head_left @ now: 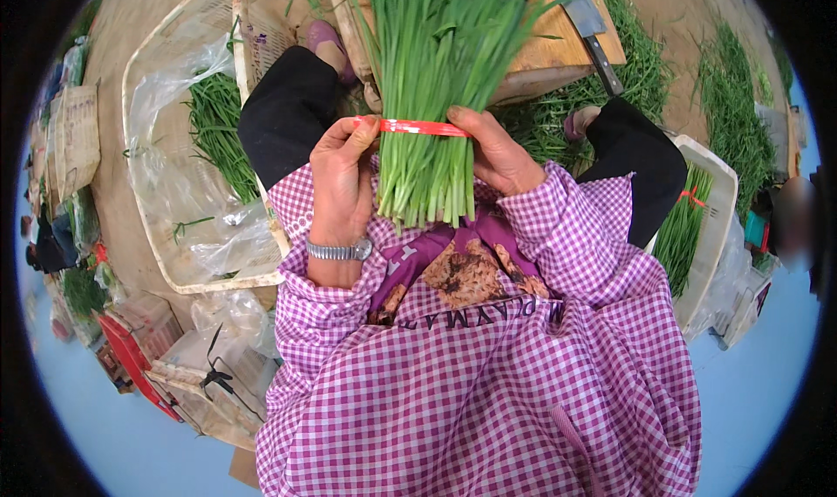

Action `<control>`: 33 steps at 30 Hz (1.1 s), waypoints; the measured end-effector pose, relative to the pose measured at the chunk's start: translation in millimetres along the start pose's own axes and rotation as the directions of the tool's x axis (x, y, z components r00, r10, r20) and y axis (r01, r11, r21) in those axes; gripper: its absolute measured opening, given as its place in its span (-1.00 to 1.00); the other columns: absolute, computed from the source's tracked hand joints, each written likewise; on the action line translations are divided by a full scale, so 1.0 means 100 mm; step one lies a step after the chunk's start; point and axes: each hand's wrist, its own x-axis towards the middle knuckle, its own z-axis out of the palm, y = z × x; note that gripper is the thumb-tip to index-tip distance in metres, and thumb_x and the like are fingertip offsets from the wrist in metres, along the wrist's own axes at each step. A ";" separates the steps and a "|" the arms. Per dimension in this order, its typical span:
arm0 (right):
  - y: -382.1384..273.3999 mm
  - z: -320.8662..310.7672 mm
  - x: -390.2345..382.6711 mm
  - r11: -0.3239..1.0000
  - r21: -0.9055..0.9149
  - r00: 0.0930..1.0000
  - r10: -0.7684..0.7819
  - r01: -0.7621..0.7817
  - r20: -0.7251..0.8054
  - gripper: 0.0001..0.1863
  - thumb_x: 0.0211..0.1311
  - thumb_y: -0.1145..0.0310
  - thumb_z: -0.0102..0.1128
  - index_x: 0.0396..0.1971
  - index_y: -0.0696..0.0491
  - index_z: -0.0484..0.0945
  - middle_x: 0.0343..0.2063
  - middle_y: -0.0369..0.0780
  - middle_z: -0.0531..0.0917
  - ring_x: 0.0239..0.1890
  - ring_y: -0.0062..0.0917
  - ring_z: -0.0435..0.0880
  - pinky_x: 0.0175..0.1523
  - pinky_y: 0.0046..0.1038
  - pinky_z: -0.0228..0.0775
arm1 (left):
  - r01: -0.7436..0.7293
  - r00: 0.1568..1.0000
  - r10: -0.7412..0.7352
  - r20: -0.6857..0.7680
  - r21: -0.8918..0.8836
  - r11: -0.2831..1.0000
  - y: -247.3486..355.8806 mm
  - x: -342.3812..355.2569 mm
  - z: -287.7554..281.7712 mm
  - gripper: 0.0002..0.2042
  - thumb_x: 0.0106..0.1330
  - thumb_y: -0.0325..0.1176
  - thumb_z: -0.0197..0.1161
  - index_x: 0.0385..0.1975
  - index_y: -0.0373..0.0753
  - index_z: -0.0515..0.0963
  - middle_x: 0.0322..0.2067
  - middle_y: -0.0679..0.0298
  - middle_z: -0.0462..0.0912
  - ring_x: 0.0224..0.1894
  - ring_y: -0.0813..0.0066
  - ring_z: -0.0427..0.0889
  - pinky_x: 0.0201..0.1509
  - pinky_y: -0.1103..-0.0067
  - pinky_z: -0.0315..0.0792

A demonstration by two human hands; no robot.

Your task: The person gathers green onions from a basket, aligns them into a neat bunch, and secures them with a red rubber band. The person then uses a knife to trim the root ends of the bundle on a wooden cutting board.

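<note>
A thick bundle of garlic chives (427,70) lies in front of me, its pale cut ends toward my lap and its green leaves pointing away. A glossy red tape (423,127) runs across the bundle above the cut ends. My left hand (342,174) is closed at the bundle's left side, thumb and forefinger pinching the tape there. At the right side my right hand (499,151) has its thumb pressed on the tape's other end, with its fingers curled behind the stalks. The underside of the bundle is hidden.
Beyond the bundle stands a wooden board (545,52) with a cleaver (586,26) lying on it. Loose chives (641,57) are heaped around the board. A white crate (144,209) with plastic film and chives is at left; another crate (719,192) at right holds a red-banded bundle (684,227).
</note>
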 end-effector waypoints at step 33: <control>-0.96 0.09 0.10 0.229 -0.882 0.678 -0.724 0.412 0.129 -0.71 0.13 0.46 0.23 -0.12 0.17 0.52 -0.10 -0.22 0.55 -0.09 -0.52 0.51 0.06 -0.46 0.32 | -0.179 0.940 0.259 0.222 -0.324 0.929 0.01 1.16 1.26 -0.95 0.13 -0.57 0.28 -0.44 -0.36 0.55 -0.39 0.20 0.63 -0.35 0.53 0.58 -0.17 0.64 0.48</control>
